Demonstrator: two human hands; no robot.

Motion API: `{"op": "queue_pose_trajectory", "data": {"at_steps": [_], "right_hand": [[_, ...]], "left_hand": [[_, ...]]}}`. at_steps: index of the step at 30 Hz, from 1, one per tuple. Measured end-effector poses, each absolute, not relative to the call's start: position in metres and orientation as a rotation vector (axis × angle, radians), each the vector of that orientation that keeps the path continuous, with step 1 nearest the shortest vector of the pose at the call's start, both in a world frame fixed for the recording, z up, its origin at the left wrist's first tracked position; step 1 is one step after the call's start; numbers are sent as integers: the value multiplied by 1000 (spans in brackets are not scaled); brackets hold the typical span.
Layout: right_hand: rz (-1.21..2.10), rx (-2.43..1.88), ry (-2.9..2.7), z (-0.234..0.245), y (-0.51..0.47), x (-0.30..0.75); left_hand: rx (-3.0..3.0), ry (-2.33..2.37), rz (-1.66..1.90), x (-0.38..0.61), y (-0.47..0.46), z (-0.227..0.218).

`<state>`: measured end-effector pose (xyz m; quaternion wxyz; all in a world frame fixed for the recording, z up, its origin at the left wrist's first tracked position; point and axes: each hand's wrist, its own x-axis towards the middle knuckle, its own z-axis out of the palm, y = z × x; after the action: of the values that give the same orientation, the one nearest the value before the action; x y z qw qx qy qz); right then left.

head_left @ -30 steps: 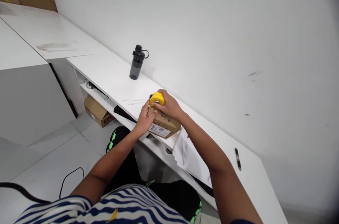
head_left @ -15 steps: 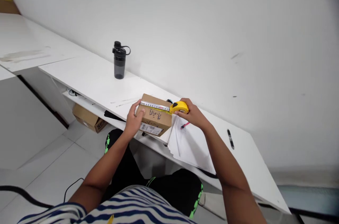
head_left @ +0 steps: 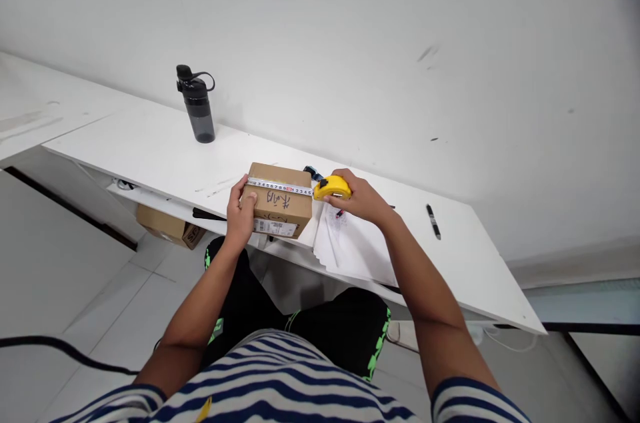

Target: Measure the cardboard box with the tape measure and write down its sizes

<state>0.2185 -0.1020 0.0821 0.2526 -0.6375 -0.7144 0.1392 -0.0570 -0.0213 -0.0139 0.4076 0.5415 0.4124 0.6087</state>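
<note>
in the head view, a small cardboard box [head_left: 277, 199] sits at the front edge of the white tabletop [head_left: 150, 149], about halfway along it. its front side hangs a little over that edge, close to the person's body, so both arms can reach it with ease.

the left hand [head_left: 240, 209] is clamped on the left end of the box. its thumb presses down on the top, right where the thin strip [head_left: 280, 186] with numbers starts. that pins the strip's end in place and stops the box from sliding.

the right hand [head_left: 363, 197] is closed around the yellow tape measure [head_left: 332, 187], just past the right end of the box. the strip runs from it straight across the box top, along the far side. it looks pulled tight, so it lies flat and the numbers can be read.

the hands are apart, one at each end of the box.

white papers [head_left: 350, 246] lie under the right hand and hang over the front edge. a black marker [head_left: 433, 221] lies farther toward the right end of the tabletop. a dark bottle [head_left: 197, 105] stands upright near the back edge, to the left, well apart from the box. another box [head_left: 167, 226] sits down low under the tabletop.
</note>
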Motion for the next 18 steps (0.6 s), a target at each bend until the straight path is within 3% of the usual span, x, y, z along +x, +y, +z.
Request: {"op": "queue_pose_trajectory", "data": {"at_steps": [18], "right_hand": [[346,-1711,-1982,84,-95,220]], "left_hand": [[1357,1006,1551,-55,-20,-17]]}}
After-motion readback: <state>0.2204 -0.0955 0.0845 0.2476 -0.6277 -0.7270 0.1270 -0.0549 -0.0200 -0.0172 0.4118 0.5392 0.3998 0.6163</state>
